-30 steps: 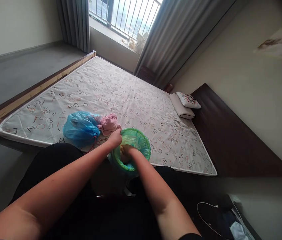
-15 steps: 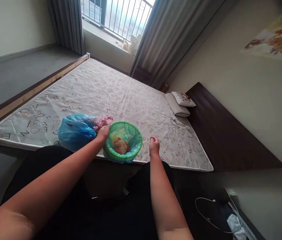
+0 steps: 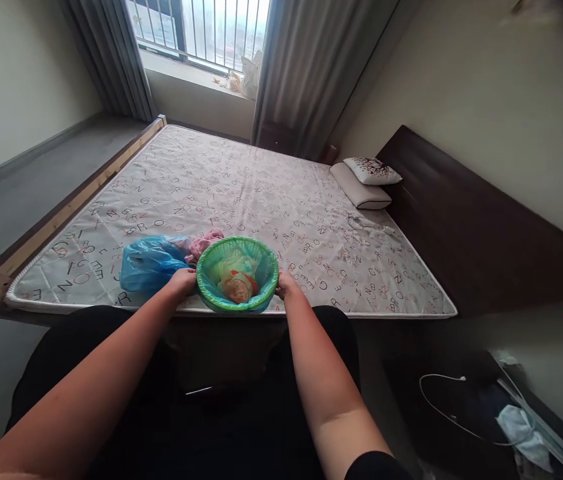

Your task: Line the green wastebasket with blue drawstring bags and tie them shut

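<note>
A round green waste bin (image 3: 238,307) with a thin blue-green plastic liner stands at the near edge of the bed, its mouth towards me. Crumpled pale plastic and an orange-and-white wrapper (image 3: 238,288) lie inside it. My left hand (image 3: 182,283) grips the bin's left side at the rim. On the opposite side my right hand (image 3: 287,285) is closed against the rim, its fingertips partly hidden. Left of the bin, a blue plastic bag (image 3: 148,265) rests on the mattress, close to my left hand. A bunched pink cloth (image 3: 205,244) lies just behind the rim.
The letter-printed mattress (image 3: 261,193) stretches to the curtained window. Two pillows (image 3: 372,171) lie by the dark headboard (image 3: 441,200). A wooden bed rail (image 3: 86,193) runs along the left. At lower right are a white cable (image 3: 426,393) and a pale crumpled bag (image 3: 524,427).
My right hand has moved left onto the bin's right side; before, it was apart from it. My left hand has shifted slightly down the left side. The view has tilted and turned.
</note>
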`<state>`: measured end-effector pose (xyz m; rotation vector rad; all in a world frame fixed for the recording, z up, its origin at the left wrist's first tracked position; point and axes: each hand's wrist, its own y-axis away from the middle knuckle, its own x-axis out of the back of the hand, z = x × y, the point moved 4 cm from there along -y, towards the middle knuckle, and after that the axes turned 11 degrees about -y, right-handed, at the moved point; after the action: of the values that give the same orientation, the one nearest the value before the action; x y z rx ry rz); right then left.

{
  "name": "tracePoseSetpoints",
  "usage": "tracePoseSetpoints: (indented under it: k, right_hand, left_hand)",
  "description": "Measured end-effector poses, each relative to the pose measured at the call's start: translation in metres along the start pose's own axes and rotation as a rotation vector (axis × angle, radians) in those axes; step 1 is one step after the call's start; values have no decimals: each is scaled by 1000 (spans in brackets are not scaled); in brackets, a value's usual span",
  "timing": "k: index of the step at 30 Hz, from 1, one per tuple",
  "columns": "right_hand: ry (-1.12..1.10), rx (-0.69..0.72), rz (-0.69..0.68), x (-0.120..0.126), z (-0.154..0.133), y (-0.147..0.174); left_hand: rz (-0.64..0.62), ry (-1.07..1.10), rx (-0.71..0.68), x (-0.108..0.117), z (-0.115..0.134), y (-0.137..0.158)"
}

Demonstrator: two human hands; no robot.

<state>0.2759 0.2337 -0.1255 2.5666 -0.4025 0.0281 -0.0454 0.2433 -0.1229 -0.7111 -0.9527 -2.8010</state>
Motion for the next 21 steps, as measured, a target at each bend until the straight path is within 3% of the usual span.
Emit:
tracePoseSetpoints:
  k: [5,7,10,12,16,21]
  right_hand:
    - [116,196,210,11,-29,4]
    - [191,292,227,9,-41,11]
    - [454,444,210,-1,-55,25]
    - [622,500,199,-10,-60,34]
    - [725,500,147,-23,-61,41]
    - [726,405,132,-22,-67,37]
  left_hand:
    - [325,-281,-220,24,25,6]
    - [458,-441,-360,28,41,16]
    - [558,-649,-505,26,60,30]
    - [573,-793,-559,20,68,34]
    - [518,-983,-583,4,72,31]
    - [450,-897,-578,-9,73,26]
